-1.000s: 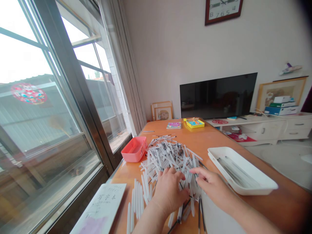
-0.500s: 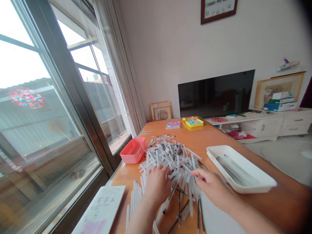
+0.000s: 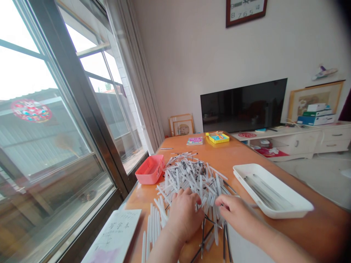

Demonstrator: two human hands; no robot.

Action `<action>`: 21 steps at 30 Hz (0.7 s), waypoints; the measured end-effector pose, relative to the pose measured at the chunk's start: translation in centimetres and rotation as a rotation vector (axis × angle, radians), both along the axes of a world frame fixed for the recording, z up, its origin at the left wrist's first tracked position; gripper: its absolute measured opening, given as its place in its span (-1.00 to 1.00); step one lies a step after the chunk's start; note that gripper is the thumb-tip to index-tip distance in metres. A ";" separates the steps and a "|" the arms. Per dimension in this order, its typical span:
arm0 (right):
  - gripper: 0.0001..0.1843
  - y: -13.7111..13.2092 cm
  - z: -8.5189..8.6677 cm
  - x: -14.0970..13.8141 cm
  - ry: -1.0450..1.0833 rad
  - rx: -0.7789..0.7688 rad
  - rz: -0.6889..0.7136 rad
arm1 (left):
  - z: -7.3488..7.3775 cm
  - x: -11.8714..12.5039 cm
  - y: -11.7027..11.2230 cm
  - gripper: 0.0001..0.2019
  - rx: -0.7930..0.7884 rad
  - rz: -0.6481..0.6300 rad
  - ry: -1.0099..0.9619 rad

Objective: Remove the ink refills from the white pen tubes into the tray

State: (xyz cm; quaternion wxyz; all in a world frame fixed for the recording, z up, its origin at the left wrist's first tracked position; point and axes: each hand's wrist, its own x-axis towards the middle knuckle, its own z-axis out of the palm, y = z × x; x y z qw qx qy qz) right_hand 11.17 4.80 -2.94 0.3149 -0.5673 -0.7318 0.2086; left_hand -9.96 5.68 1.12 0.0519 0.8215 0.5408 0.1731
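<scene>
Head view, living room. A sliding window (image 3: 41, 109) fills the left side; a dark television (image 3: 242, 106) stands on a low white cabinet beyond the far edge of the orange wooden tabletop (image 3: 238, 153).

A heap of white pen barrels and thin black refills (image 3: 192, 175) covers the tabletop's middle, towards the left edge. Both hands rest on its near side.
- The left hand (image 3: 185, 215) lies knuckles up, its fingers curled down into the heap. Whether they grip anything is hidden.
- The right hand (image 3: 237, 215) has its fingertips drawn narrowly together at the heap's right margin. A hold cannot be confirmed.

A white tray (image 3: 292, 214) holding a few slender pieces sits near the right edge. A notebook (image 3: 115, 237) at the near left corner bears the characters 写字本. A pink box (image 3: 149, 170) lies at the left edge. A yellow box (image 3: 218, 137) and a small book (image 3: 194, 140) lie near the far edge. The wall clock (image 3: 245, 11) shows the numerals 8, 7, 6, 5 and 4.

The pen parts are probably light, stiff and smooth. They would likely roll and tangle, so each seems best pinched at mid-barrel.
</scene>
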 end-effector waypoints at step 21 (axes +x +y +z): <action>-0.82 -0.6 0.7 -0.7 -0.037 0.064 0.035 | -0.8 -1.2 1.0 -0.80 0.022 0.129 -0.035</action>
